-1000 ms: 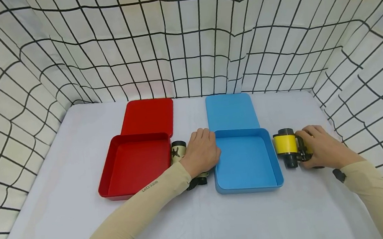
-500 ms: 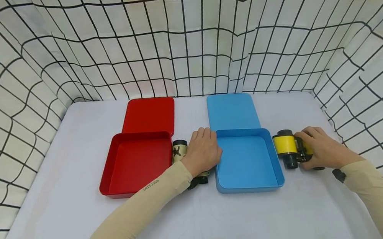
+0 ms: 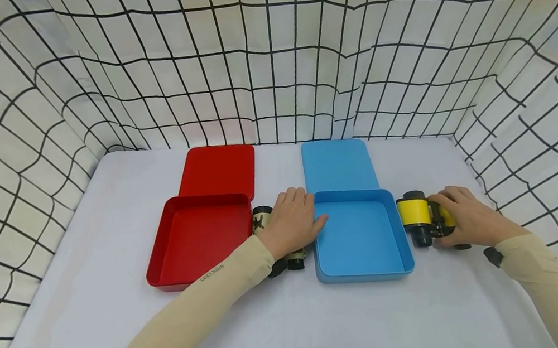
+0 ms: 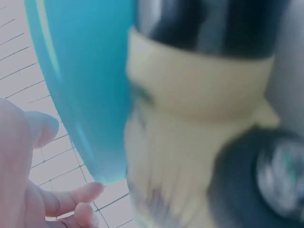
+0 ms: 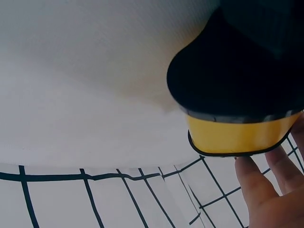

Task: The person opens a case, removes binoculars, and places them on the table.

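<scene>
In the head view, camouflage binoculars (image 3: pixel 296 260) stand between the red box and the blue box, partly covered by my left hand (image 3: pixel 291 223). Its thumb sticks out over the blue box's left rim. The left wrist view shows a gap between that hand's fingers (image 4: pixel 76 198) and the tan barrel of the camouflage binoculars (image 4: pixel 190 90). At the right, my right hand (image 3: pixel 469 215) grips yellow and black binoculars (image 3: pixel 415 212) by their right barrel. In the right wrist view, fingertips (image 5: pixel 251 168) touch the far end of the yellow barrel (image 5: pixel 237 135).
The red box (image 3: pixel 169 246) lies with its lid (image 3: pixel 218 171) folded back behind it. The blue box (image 3: pixel 364 278) has its lid (image 3: pixel 338 164) opened the same way. Black netting (image 3: pixel 268 57) over white cloth surrounds the white table (image 3: pixel 294 329) on its back and sides.
My left thumb has spread away from the fingers, rightward over the blue rim. The right hand and the yellow and black binoculars stay in place. The whole view has shifted slightly.
</scene>
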Demonstrator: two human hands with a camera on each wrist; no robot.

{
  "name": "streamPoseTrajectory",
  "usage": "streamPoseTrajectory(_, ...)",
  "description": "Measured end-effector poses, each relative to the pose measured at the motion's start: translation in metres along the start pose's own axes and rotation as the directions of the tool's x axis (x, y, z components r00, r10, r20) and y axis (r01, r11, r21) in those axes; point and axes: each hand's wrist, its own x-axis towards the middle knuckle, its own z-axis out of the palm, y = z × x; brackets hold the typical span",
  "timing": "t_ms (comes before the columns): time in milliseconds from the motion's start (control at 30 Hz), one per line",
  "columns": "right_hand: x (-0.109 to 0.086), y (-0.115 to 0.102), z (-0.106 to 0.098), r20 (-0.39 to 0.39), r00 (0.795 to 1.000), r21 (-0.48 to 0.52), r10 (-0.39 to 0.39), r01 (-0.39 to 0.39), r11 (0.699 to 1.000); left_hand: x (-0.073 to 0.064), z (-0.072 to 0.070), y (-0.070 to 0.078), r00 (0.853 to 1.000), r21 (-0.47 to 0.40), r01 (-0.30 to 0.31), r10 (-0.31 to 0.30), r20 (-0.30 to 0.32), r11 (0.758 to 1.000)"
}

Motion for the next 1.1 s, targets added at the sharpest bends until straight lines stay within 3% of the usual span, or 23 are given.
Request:
streamPoseTrajectory(300, 0.003, 0.001, -0.009, 0.010, 1.000, -0.006, 0.003, -0.003, 1.000, -0.010, -0.029, -0.015, 0.999, 0.001, -0.024, 0.024, 0.024, 1.000)
streamPoseTrajectory(500, 0.004, 0.005, -0.024, -0.002, 1.000, 0.000, 0.017, -0.017, 1.000, -0.021, -0.047, -0.035, 0.996, 0.039, -0.031, 0.034, -0.083, 0.999)
streamPoseTrajectory(767, -0.002, 0.018, -0.035, -0.019, 0.994, -0.002, 0.106, -0.106, 0.994, -0.035, -0.070, -0.072, 0.988, 0.003, 0.064, -0.063, -0.138, 0.998)
streamPoseTrajectory(933, -0.011, 0.021, -0.035, -0.104, 0.988, -0.003, 0.112, -0.113, 0.994, -0.052, -0.080, -0.097, 0.974, -0.019, 0.097, -0.099, -0.202, 0.995)
streamPoseTrajectory(1100, -0.016, 0.023, -0.034, -0.197, 0.974, 0.010, 0.110, -0.110, 0.994, -0.075, -0.087, -0.126, 0.959, -0.042, 0.172, -0.177, -0.221, 0.984)
